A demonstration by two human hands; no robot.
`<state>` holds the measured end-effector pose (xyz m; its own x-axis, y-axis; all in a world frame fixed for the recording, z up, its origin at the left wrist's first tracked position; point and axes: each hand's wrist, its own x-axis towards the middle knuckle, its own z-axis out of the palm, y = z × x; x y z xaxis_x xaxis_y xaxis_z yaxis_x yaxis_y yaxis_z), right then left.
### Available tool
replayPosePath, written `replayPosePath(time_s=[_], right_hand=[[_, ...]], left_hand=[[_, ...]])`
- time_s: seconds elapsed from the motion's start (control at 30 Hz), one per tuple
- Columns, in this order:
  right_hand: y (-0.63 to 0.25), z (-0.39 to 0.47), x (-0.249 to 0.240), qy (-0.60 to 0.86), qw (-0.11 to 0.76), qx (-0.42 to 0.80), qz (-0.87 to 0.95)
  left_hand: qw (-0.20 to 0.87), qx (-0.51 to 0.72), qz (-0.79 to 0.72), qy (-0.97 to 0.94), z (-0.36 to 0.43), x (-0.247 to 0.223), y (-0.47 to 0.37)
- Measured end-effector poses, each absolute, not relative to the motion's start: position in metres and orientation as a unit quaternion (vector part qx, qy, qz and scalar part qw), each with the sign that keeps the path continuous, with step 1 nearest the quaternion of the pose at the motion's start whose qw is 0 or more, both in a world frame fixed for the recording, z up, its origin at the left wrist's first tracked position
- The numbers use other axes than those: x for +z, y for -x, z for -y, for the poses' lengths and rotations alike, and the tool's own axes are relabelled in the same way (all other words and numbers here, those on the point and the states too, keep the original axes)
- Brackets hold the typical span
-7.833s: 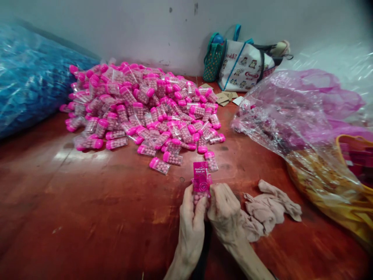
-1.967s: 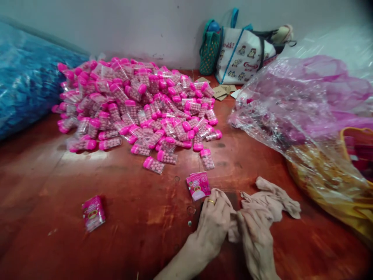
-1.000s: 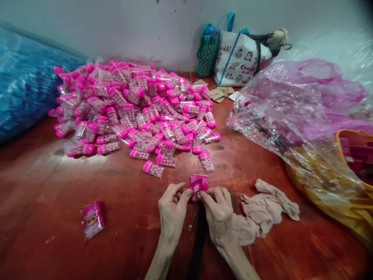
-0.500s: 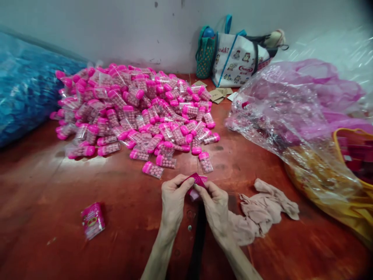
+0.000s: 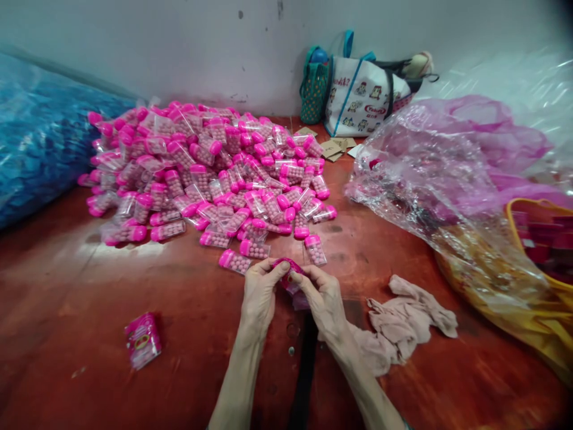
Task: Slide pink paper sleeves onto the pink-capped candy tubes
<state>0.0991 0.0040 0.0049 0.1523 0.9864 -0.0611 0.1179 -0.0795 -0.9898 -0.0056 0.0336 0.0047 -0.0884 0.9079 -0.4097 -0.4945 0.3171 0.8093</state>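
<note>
Between my two hands is a small pink printed sleeve (image 5: 287, 273), with a clear pinkish part showing below it. My left hand (image 5: 259, 295) pinches its left side between thumb and fingers. On the other side, my right hand (image 5: 326, 301) grips it with thumb and index finger. Just beyond lie loose clear candy containers with pink lids, the closest being one container (image 5: 235, 261) near my left fingertips and another container (image 5: 316, 249). To the left, apart from my hands, a pink printed pack (image 5: 143, 340) lies on the reddish surface.
A large pile of pink-lidded candy containers (image 5: 201, 173) covers the back. At left bulges a blue plastic bag (image 5: 49, 131). Crumpled beige cloth (image 5: 403, 325) lies right of my hands, near a yellow bag (image 5: 474, 269) under clear plastic. A white tote (image 5: 358, 98) stands against the wall.
Both hands have shifted slightly left and up with the pink sleeve. It has turned in my fingers, showing more of its printed face. The other objects lie as before.
</note>
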Motion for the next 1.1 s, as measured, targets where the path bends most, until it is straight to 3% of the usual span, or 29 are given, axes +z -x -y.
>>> replayPosePath(time_s=[0.53, 0.87, 1.1], right_hand=[[-0.097, 0.000, -0.001, 0.556, 0.495, 0.530, 0.405], [-0.095, 0.004, -0.003, 0.599, 0.526, 0.465, 0.385], [-0.095, 0.001, 0.000, 0.590, 0.516, 0.487, 0.385]], left_hand=[[0.529, 0.618, -0.526, -0.248, -0.023, -0.002, 0.007], [0.563, 0.592, -0.511, -0.268, -0.017, 0.000, -0.001], [0.479, 0.604, -0.553, -0.316, -0.013, 0.002, -0.003]])
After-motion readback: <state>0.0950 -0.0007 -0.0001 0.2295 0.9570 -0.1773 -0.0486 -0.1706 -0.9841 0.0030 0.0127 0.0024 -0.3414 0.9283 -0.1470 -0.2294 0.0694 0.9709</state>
